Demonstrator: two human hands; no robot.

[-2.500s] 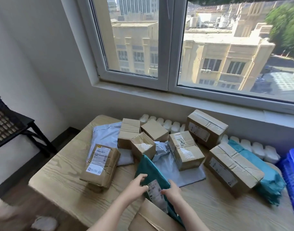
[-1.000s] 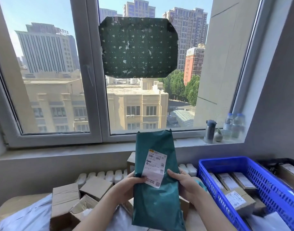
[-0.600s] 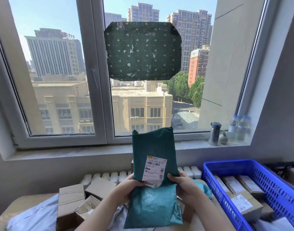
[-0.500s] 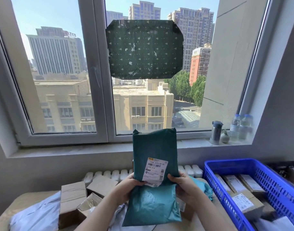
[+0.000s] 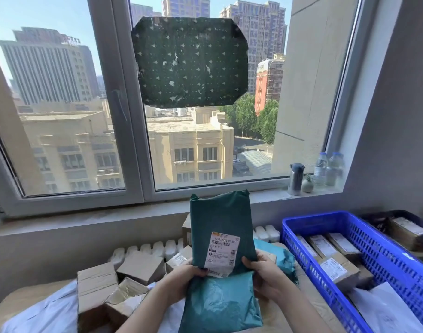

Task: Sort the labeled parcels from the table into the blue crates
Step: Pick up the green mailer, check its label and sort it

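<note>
A: What occupies the lower centre of the frame?
B: We see a dark green plastic mailer bag [image 5: 220, 217] held upright in the air, its white printed shipping label [image 5: 223, 251] facing us.

A: How do the hands stand?
B: We find the left hand [image 5: 181, 276] gripping the bag's left edge, thumb laid on the front by the label's lower corner. The right hand [image 5: 265, 277] grips the right edge, thumb curled onto the front.

A: Where is the bag relative to the crate?
B: We place it left of the blue perforated plastic crate [image 5: 325, 216] at lower right, outside its rim. The crate holds labelled brown cardboard parcels [image 5: 337, 270].

A: What else do we note?
B: Plain brown cardboard boxes [image 5: 95, 289] and a pale plastic mailer [image 5: 44, 316] lie at lower left. Clear bottles [image 5: 328, 168] stand on the sill at right, and a dark green spotted sheet [image 5: 191, 61] covers the glass at upper centre.
</note>
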